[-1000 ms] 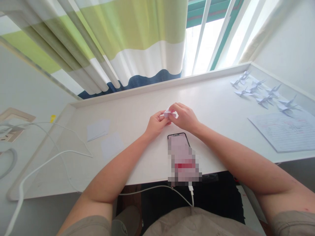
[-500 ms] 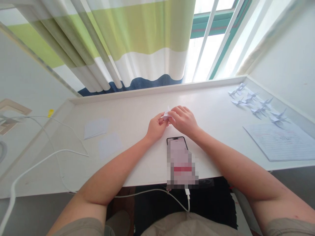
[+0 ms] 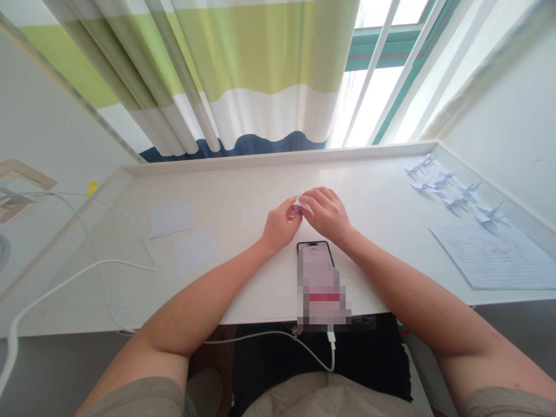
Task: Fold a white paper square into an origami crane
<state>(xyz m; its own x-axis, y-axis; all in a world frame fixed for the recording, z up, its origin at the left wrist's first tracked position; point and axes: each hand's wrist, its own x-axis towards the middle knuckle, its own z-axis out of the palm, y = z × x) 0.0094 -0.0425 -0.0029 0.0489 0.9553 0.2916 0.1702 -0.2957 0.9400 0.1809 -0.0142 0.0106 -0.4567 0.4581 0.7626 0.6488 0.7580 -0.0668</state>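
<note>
Between my two hands, above the middle of the white desk, is a small folded white paper crane, partly hidden by the fingers. My left hand is closed on it from the left. From the right, my right hand pinches it, its fingers curled over the top. Several finished paper cranes stand in a group at the desk's far right. Two lots of white paper squares lie flat to the left of my hands.
A phone with a white cable lies at the front edge below my hands. Lined paper lies on the right. Another white cable loops over the left side. A raised rim runs along the back, before the curtain.
My fingers have shifted slightly around the folded paper, and it sits at a slightly different angle. The whole view has moved a little. The other things lie as before.
</note>
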